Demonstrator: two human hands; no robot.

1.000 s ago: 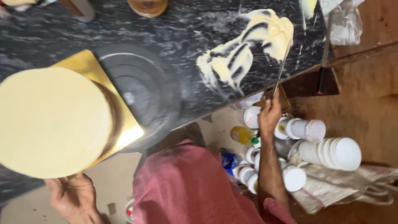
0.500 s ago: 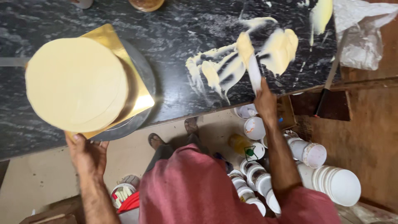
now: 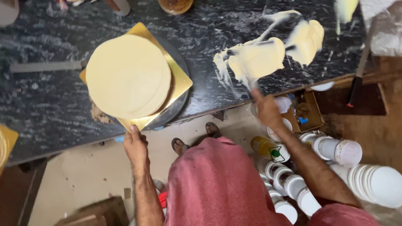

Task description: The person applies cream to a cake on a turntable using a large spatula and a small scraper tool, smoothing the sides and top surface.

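Observation:
My left hand (image 3: 136,144) grips the near corner of a gold square cake board (image 3: 178,81) that rests on a dark round turntable (image 3: 173,109). A round pale cream-covered cake (image 3: 125,75) sits on the board. My right hand (image 3: 266,109) holds a palette knife (image 3: 247,77), its blade blurred, working through a smear of pale cream (image 3: 268,54) spread on the black marbled counter (image 3: 201,33). The knife's blade is coated in cream.
A long spatula (image 3: 46,66) lies on the counter left of the cake. Several white tubs and lids (image 3: 335,150) and a yellow bottle (image 3: 266,147) stand on the floor at right. A jar (image 3: 175,5) sits at the counter's far edge. Crumbs (image 3: 99,114) lie beside the turntable.
The view has shifted, bringing the cake toward the middle. My left hand has come onto the board's corner. My right hand has swept the knife through the cream, gathering it into a thicker mass.

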